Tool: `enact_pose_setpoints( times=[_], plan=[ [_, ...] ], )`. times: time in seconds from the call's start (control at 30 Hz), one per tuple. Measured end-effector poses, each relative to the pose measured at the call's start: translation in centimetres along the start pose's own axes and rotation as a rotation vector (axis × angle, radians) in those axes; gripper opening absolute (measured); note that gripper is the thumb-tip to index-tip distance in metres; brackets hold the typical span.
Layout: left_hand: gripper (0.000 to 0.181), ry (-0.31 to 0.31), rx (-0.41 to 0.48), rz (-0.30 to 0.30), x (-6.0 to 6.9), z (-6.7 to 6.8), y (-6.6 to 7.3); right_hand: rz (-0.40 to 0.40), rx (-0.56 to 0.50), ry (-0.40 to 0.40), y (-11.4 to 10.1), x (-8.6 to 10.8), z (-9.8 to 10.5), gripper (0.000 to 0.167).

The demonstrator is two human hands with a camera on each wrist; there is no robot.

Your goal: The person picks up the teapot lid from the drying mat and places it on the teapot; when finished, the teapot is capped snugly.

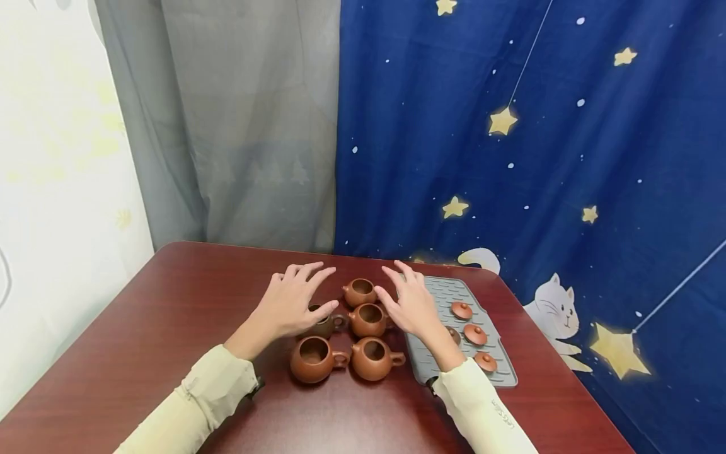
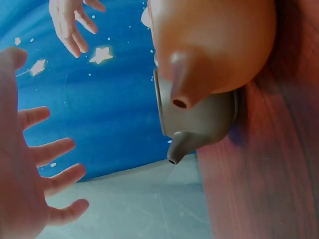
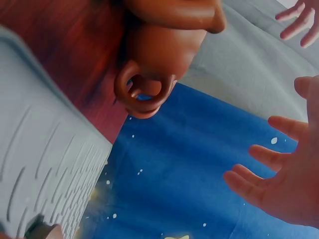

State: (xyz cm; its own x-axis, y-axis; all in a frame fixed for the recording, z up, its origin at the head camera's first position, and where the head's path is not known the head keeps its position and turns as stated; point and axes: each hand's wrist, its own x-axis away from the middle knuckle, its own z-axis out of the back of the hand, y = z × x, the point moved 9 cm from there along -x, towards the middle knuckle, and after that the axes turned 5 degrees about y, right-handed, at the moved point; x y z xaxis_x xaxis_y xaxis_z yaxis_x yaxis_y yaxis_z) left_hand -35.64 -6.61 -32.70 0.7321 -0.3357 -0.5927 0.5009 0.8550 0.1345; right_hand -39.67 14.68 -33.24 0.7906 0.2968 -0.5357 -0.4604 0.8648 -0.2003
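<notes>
Four smooth, reddish-brown, round clay teapots and one dark brown round clay teapot are standing open-topped on the dark red wooden table, left of a grey ridged mat lying near its right edge. The left hand and right hand are hovering over them, empty, fingers wide. The left hand is partly hiding the dark teapot; the right arm is partly covering a dark brown knobbed lid.

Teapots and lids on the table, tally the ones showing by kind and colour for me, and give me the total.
Reddish-brown teapots: 4
Dark brown teapot: 1
Reddish-brown lids: 3
Dark brown lid, partly hidden: 1
Total: 9
</notes>
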Motion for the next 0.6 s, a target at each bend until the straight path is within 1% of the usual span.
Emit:
enact_pose_setpoints(
  times=[0.17,0.3,0.4,0.6],
  plan=[
    [0.064,-0.003,0.058,-0.004,0.9,0.5,0.4,-0.011,-0.024,0.014,0.7,0.7,0.6,0.05],
    [0.059,-0.021,0.098,-0.014,1.8,0.7,0.6,-0.015,-0.061,0.024,1.3,1.6,1.2,0.046],
    [0.056,-0.04,0.112,-0.016,2.5,0.7,0.5,-0.026,-0.076,0.033,1.8,2.2,1.8,0.043],
    [0.056,-0.063,0.148,-0.016,3.7,0.3,0.3,-0.053,-0.124,0.07,2.4,3.2,3.0,0.031]
  ],
)
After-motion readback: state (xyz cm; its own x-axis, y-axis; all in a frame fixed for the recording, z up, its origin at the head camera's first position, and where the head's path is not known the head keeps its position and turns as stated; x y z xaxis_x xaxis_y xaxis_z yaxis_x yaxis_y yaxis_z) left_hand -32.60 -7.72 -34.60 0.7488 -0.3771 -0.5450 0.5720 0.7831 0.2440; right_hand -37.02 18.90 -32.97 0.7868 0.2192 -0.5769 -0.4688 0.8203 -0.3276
